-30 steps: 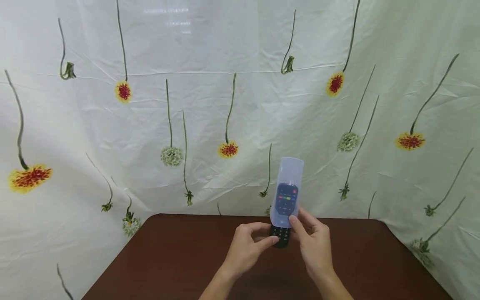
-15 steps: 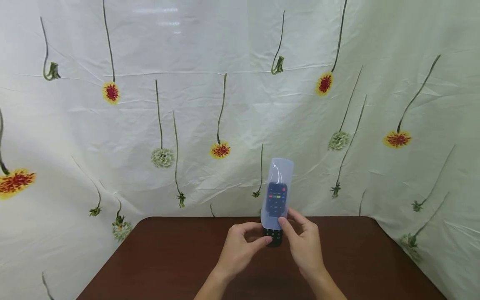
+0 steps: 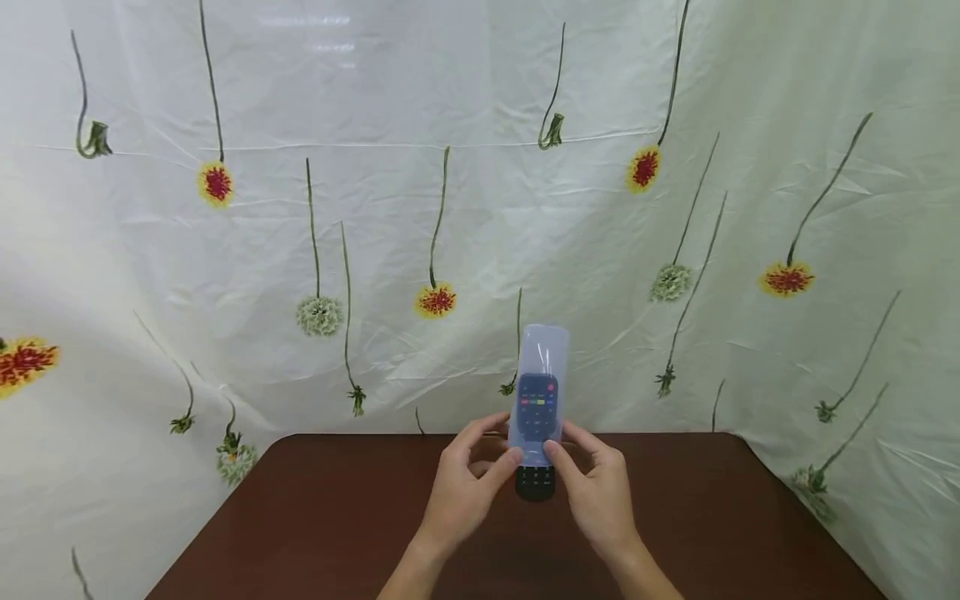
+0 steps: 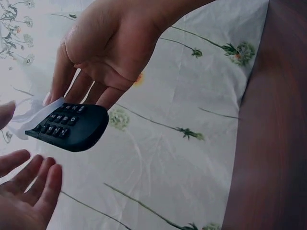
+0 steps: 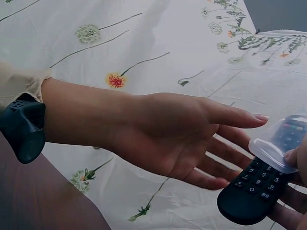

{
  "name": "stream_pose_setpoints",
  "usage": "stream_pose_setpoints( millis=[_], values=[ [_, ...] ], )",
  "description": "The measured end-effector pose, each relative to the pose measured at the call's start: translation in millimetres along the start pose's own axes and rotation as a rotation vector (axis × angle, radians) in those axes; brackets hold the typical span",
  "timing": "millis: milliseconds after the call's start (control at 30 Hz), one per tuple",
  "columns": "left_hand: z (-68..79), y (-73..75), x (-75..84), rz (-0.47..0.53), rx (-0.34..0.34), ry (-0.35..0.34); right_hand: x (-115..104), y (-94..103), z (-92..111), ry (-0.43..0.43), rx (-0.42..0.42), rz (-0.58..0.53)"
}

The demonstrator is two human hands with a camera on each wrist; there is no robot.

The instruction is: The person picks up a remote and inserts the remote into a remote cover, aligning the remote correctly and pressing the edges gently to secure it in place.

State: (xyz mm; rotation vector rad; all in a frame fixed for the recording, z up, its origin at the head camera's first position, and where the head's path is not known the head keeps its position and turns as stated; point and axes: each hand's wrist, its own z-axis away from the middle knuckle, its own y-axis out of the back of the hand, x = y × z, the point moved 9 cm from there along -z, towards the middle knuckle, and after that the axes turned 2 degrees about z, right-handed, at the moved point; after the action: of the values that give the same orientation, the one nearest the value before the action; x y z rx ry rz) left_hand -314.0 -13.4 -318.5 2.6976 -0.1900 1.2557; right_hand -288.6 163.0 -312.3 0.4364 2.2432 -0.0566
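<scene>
A black remote control [image 3: 535, 485] is partly inside a translucent plastic sleeve [image 3: 544, 354], held up over the table. Its keypad end sticks out below the sleeve's mouth. My right hand [image 3: 597, 492] pinches the sleeve at its lower right edge, thumb in front, fingers behind. My left hand [image 3: 461, 492] is at the left edge, its thumb overlapping the sleeve in the head view. In the left wrist view my left hand [image 4: 29, 194] has its fingers spread apart from the remote [image 4: 74, 127]. The right wrist view shows the left thumb straight, beside the sleeve [image 5: 271, 148].
A dark brown table [image 3: 337, 517] lies under the hands. Behind it hangs a pale curtain [image 3: 375, 250] printed with flowers, reaching round both sides. A black device [image 5: 26, 127] is strapped at the left wrist, beside a light sleeve cuff [image 5: 24, 81].
My left hand has let go of the remote's keypad end and moved up beside the sleeve's lower edge. The remote and sleeve now stand more upright, slightly lower and further left in view.
</scene>
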Motion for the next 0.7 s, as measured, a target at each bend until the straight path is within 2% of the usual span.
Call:
stream_pose_setpoints(
  millis=[133,267,400,567,633,700],
  values=[
    [-1.2,12.2,8.3,0.013,0.128,-0.081,-5,-5.1,3,0.064,-0.021,0.035],
    [-0.7,18.3,13.1,0.011,0.184,-0.126,-6,-11.8,5,0.087,-0.065,0.041],
    [-1.0,22.2,12.6,-0.026,0.208,-0.104,-4,-20.5,8,0.079,-0.131,0.009],
    [-0.8,26.0,8.3,-0.012,0.226,-0.043,2,-28.9,9,0.013,-0.228,-0.026],
    [-0.8,26.1,8.1,-0.004,0.229,-0.035,6,-31.5,9,-0.021,-0.289,-0.033],
    [-1.0,26.5,8.3,0.002,0.236,-0.034,9,-35.8,9,-0.057,-0.386,-0.057]
  ],
)
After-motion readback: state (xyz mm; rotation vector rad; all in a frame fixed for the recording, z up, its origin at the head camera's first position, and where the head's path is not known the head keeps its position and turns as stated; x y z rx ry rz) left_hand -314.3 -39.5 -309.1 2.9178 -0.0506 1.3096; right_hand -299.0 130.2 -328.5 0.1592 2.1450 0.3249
